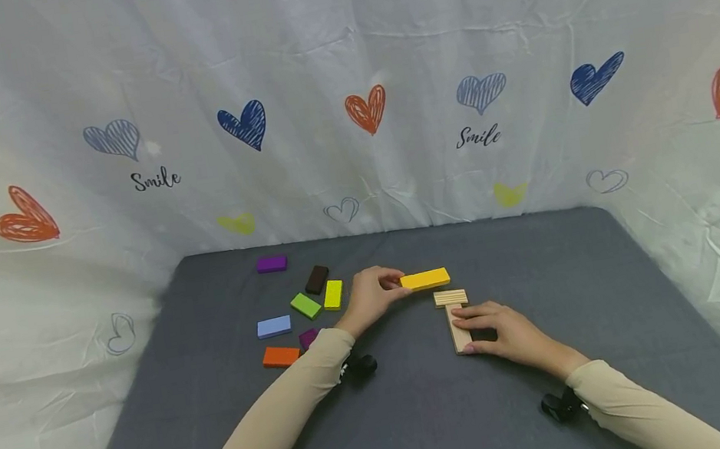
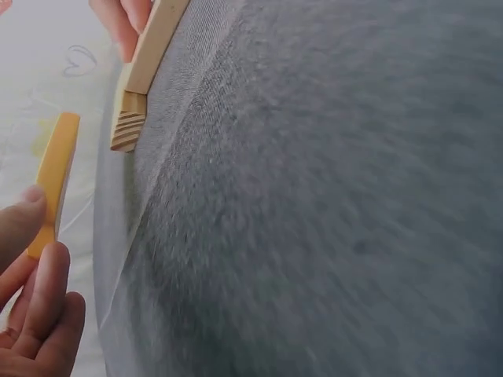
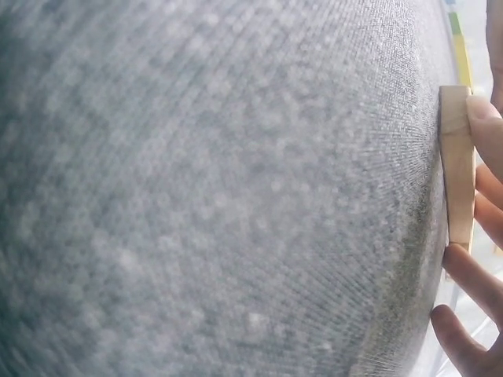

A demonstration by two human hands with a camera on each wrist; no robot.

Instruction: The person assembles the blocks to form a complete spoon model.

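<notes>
In the head view my left hand [image 1: 374,296] pinches one end of an orange-yellow wooden block [image 1: 426,280] between thumb and fingers. The left wrist view has this yellow block [image 2: 55,177] raised off the cloth. On the table, a plain wooden block [image 1: 459,334] lies lengthwise, and my right hand [image 1: 505,335] grips it with the thumb near its close end and fingers farther along. Crosswise at its far end lies a second plain wooden piece [image 1: 450,297] with striped grain, just below the yellow block in the head view. Thumb and plain block [image 3: 458,165] show in the right wrist view.
Loose coloured blocks lie on the left: purple [image 1: 271,264], dark brown [image 1: 317,280], yellow [image 1: 333,295], green [image 1: 305,306], light blue [image 1: 274,326] and orange [image 1: 280,356]. Another purple block [image 1: 308,338] is partly behind the left sleeve. A printed curtain [image 1: 292,48] hangs behind the grey table [image 1: 403,420].
</notes>
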